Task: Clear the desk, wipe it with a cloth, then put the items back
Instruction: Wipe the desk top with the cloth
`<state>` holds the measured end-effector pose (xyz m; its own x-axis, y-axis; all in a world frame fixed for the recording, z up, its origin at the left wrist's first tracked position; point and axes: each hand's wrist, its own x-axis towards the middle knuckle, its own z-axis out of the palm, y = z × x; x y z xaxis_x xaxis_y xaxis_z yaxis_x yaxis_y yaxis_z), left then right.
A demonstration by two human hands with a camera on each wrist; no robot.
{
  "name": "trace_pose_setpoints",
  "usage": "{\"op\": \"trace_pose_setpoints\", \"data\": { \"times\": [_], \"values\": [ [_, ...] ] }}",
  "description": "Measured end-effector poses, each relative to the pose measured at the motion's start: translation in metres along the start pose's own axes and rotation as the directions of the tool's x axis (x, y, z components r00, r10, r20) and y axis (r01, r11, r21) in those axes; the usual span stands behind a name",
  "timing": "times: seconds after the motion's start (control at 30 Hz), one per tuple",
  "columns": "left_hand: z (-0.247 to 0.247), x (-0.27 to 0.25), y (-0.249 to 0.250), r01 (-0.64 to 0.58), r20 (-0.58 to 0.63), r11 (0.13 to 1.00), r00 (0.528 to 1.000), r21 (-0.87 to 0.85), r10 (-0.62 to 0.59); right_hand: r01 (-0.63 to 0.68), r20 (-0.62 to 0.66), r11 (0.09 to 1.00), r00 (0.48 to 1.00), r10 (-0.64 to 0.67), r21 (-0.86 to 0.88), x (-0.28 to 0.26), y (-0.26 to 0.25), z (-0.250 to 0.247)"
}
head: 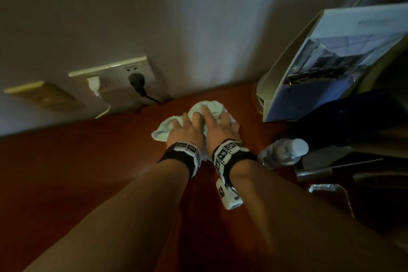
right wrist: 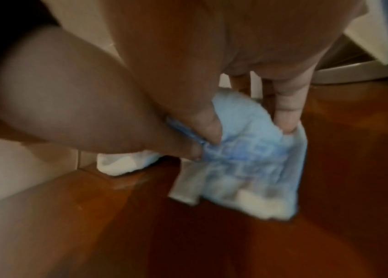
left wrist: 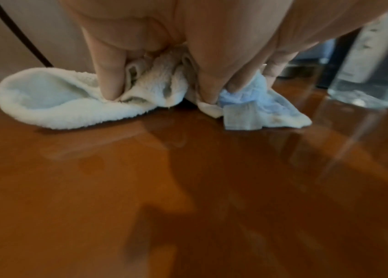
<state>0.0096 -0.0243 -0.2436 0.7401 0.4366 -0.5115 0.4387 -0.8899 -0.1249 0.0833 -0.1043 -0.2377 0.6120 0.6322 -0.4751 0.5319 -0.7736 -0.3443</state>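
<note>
A white and pale-blue cloth lies bunched on the reddish-brown desk, close to the wall. My left hand and right hand lie side by side on top of it, fingers stretched forward and pressing it down. In the left wrist view the left hand's fingers push into the fluffy white cloth. The right wrist view shows my right hand with thumb and a finger pressing the blue part of the cloth onto the wood.
A clear water bottle lies just right of my right wrist. Behind it stand a brochure holder and dark items. Wall sockets with a white plug and a black cable sit left of the cloth.
</note>
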Motion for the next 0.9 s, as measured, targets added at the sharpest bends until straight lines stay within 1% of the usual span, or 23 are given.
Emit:
{"op": "trace_pose_setpoints", "data": {
  "times": [0.1, 0.17, 0.27, 0.37, 0.43, 0.47, 0.53, 0.6, 0.63, 0.67, 0.77, 0.83, 0.9],
  "values": [
    [-0.007, 0.013, -0.008, 0.037, -0.031, 0.999, 0.999, 0.01, -0.037, 0.063, -0.055, 0.997, 0.997, -0.06, 0.053, 0.016, -0.007, 0.003],
    [-0.012, 0.02, -0.014, 0.02, 0.004, 0.999, 1.0, 0.047, -0.02, 0.05, -0.031, 0.995, 0.998, -0.047, 0.084, 0.029, -0.009, 0.002],
    [-0.024, 0.032, -0.02, -0.043, 0.043, 0.997, 0.998, 0.066, 0.041, -0.039, 0.001, 0.993, 0.999, 0.039, 0.112, 0.048, -0.012, -0.002],
    [-0.038, 0.044, -0.023, -0.106, 0.045, 0.992, 0.994, 0.063, 0.103, -0.129, 0.001, 0.985, 0.992, 0.13, 0.111, 0.065, -0.011, -0.004],
    [-0.047, 0.053, -0.02, -0.161, 0.046, 0.984, 0.986, 0.071, 0.158, -0.166, -0.019, 0.982, 0.986, 0.168, 0.092, 0.071, -0.008, -0.006],
    [-0.051, 0.059, -0.018, -0.198, 0.033, 0.977, 0.98, 0.074, 0.196, -0.195, -0.036, 0.977, 0.979, 0.198, 0.088, 0.075, -0.004, -0.003],
    [-0.058, 0.07, -0.012, -0.28, -0.002, 0.958, 0.96, 0.068, 0.281, -0.294, -0.031, 0.949, 0.954, 0.299, 0.111, 0.077, 0.005, -0.005],
    [-0.067, 0.078, -0.008, -0.352, -0.023, 0.936, 0.935, 0.023, 0.353, -0.35, -0.02, 0.932, 0.935, 0.354, 0.099, 0.074, 0.011, -0.009],
    [-0.072, 0.078, -0.007, -0.369, -0.032, 0.929, 0.929, -0.007, 0.369, -0.382, -0.001, 0.918, 0.923, 0.384, 0.104, 0.072, 0.012, -0.011],
    [-0.076, 0.076, -0.006, -0.375, -0.037, 0.926, 0.927, -0.05, 0.374, -0.408, 0.021, 0.906, 0.913, 0.408, 0.111, 0.072, 0.013, -0.009],
    [-0.076, 0.065, -0.009, -0.356, -0.07, 0.917, 0.935, -0.179, 0.349, -0.431, 0.012, 0.897, 0.902, 0.432, 0.095, 0.072, 0.008, 0.001],
    [-0.07, 0.06, -0.016, -0.301, -0.11, 0.917, 0.953, -0.263, 0.281, -0.443, -0.006, 0.892, 0.895, 0.445, 0.094, 0.068, 0.006, 0.006],
    [-0.066, 0.053, -0.018, -0.223, -0.073, 0.894, 0.975, -0.388, 0.211, -0.449, 0.024, 0.888, 0.893, 0.449, 0.095, 0.049, 0.005, 0.001]
  ]
}}
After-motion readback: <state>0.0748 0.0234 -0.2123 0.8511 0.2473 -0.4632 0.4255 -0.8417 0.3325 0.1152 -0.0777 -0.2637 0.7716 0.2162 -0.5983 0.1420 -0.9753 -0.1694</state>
